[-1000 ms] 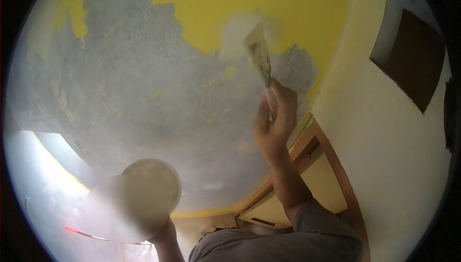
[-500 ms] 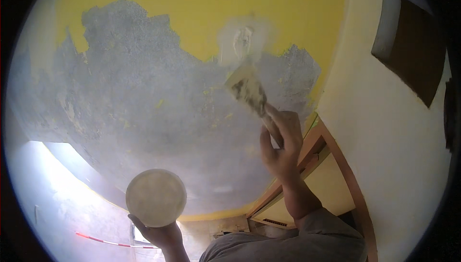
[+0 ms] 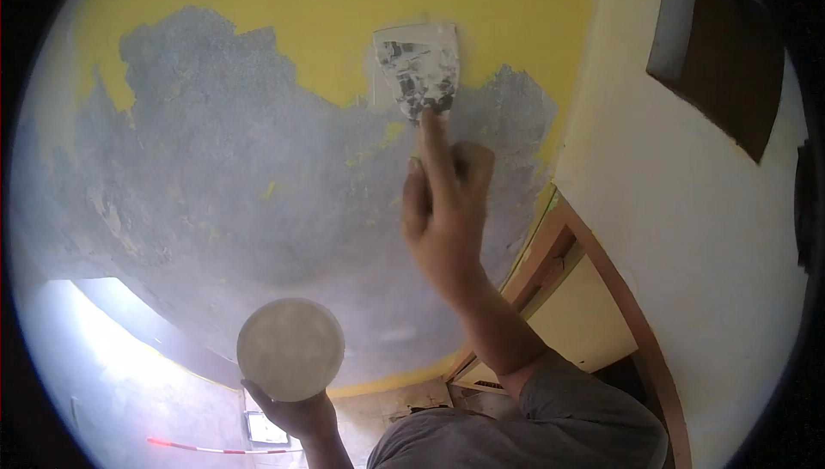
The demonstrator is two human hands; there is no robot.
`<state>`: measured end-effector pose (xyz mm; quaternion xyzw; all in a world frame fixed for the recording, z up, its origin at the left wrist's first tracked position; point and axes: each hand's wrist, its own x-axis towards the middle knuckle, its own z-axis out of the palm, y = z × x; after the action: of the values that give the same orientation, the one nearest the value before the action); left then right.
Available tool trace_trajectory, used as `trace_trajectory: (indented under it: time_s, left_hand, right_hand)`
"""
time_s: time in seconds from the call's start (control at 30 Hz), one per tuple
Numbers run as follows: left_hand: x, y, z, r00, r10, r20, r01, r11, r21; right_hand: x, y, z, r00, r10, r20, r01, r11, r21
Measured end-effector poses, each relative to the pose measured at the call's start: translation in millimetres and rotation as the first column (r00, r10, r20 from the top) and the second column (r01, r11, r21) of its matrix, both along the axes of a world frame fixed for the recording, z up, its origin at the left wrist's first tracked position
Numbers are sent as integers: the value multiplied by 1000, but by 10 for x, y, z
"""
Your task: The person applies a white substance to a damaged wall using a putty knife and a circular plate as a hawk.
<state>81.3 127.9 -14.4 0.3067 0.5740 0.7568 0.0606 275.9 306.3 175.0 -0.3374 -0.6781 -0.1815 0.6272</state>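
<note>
My right hand is raised to the wall, closed round the handle of a putty knife, with the index finger stretched along the blade. White filler and dark bare spots mark the broad blade, which lies over the white-filled patch at the edge of the yellow paint. Low on the left, my left hand grips a round, pale tub from below. Whether its face is a lid or its contents, I cannot make out.
Grey bare plaster with ragged edges spreads below the yellow paint. A brown door frame stands at the right beside a white wall, with a brown panel higher up. A red-and-white striped pole shows at lower left.
My right hand has moved up and left, bringing the putty knife's blade from below the white patch onto it. My left hand with the tub has shifted slightly right in the picture.
</note>
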Motion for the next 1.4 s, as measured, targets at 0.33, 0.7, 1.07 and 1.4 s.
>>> trace_trajectory:
  time_s: [0.33,0.7,1.07,1.4]
  left_hand:
    - [-62,24,71,970,-92,225,74,993,89]
    - [-139,-33,118,822,-356,445,262,929,260]
    - [-194,-69,32,860,-326,393,259,942,215]
    - [-184,-103,123,991,-130,-14,125,974,-189]
  right_hand:
    - [40,-48,-418,998,56,-5,-57,991,-121]
    - [190,-536,-102,979,191,-78,-193,981,-21]
    - [-175,11,160,979,151,-137,-148,988,31]
    - [-49,-306,-158,977,194,-87,-207,961,-182]
